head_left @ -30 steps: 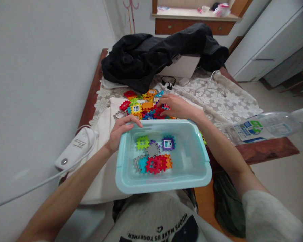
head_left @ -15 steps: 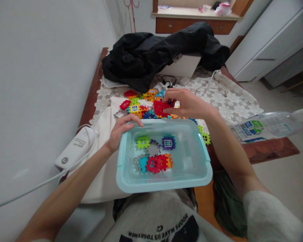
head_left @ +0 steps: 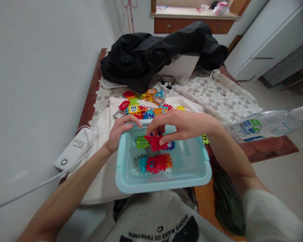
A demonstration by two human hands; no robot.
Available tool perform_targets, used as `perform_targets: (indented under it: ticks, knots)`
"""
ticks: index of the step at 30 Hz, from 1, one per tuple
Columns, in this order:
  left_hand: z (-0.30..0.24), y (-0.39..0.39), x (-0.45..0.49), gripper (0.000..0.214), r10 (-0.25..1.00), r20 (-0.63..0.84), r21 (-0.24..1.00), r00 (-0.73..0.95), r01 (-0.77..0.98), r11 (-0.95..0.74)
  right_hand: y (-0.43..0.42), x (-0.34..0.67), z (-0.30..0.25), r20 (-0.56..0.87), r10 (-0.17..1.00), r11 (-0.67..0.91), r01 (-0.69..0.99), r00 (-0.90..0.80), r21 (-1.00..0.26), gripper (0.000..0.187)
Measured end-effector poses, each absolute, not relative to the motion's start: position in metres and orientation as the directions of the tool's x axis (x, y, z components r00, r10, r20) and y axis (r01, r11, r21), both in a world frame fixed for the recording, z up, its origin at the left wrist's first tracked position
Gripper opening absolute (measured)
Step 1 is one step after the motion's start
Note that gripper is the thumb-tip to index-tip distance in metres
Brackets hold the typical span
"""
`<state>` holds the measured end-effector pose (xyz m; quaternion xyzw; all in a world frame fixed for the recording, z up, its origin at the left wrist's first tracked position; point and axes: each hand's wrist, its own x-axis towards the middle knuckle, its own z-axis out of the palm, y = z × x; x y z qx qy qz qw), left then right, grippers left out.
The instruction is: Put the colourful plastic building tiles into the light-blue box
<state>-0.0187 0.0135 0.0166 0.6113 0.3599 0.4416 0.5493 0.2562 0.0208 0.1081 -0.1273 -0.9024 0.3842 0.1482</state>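
My left hand (head_left: 122,129) grips the far left corner of a light blue plastic bin (head_left: 192,178), fingers over its rim. Over the bin, my right hand (head_left: 175,126) pinches a red interlocking building piece (head_left: 155,144) between thumb and fingers. Below lie a lime green piece (head_left: 141,142), a grey piece (head_left: 151,152) and a purple piece (head_left: 170,145), the last two partly covered. Nearer me in the bin, red pieces (head_left: 155,163) overlap a blue piece (head_left: 142,164) and an orange one (head_left: 169,160). Beyond the rim, a pile of mixed pieces (head_left: 133,108) lies on white cloth.
Dark clothing (head_left: 141,60) is heaped over a silver laptop (head_left: 181,65) at the back. Black earphones (head_left: 168,82) lie before it. On the right is a clear plastic bottle (head_left: 265,124); on the left, a white power strip (head_left: 74,149) with a cable.
My right hand has brought the red building piece from the pile towards me, over the bin. My left hand has stayed on the rim.
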Motion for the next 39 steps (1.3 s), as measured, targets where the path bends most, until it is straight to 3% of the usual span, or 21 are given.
perform_targets:
  ticks: [3,6,9,13,15,20,29,33,39]
  knots:
    - [0.016,0.014,-0.019,0.020,0.917,0.156,0.988,0.368,-0.061,-0.144,0.028,0.254,0.100,0.180,0.360,0.675,0.122,-0.915,-0.727,0.029]
    - [0.015,0.013,-0.020,0.020,0.914,0.168,0.986,0.368,-0.055,-0.159,0.045,0.257,0.087,0.304,0.505,0.699,0.176,-0.808,-0.693,0.033]
    - [0.013,0.013,-0.021,0.021,0.922,0.158,0.987,0.355,-0.046,-0.151,0.070,0.265,0.064,0.361,0.660,0.692,0.346,-0.659,-0.633,0.038]
    - [0.011,0.013,-0.022,0.021,0.926,0.149,0.989,0.348,-0.037,-0.145,0.093,0.275,0.026,0.185,0.764,0.616,0.615,-0.617,-0.493,0.061]
    - [0.011,0.013,-0.022,0.021,0.924,0.148,0.989,0.352,-0.040,-0.143,0.098,0.277,0.014,0.081,0.761,0.606,0.661,-0.644,-0.443,0.062]
    - [0.013,0.013,-0.021,0.021,0.921,0.161,0.987,0.356,-0.046,-0.155,0.099,0.272,0.012,0.021,0.745,0.607,0.665,-0.667,-0.434,0.038]
    - [0.010,0.014,-0.022,0.022,0.918,0.170,0.985,0.357,-0.053,-0.162,0.098,0.272,0.029,0.058,0.751,0.541,0.563,-0.658,-0.625,0.013]
    - [0.009,0.014,-0.023,0.021,0.911,0.183,0.983,0.371,-0.073,-0.168,0.099,0.277,0.034,0.174,0.758,0.561,0.493,-0.628,-0.665,0.011]
    - [0.011,0.014,-0.021,0.020,0.914,0.175,0.984,0.365,-0.074,-0.159,0.087,0.279,0.061,0.462,0.785,0.598,0.312,-0.412,-0.738,0.024]
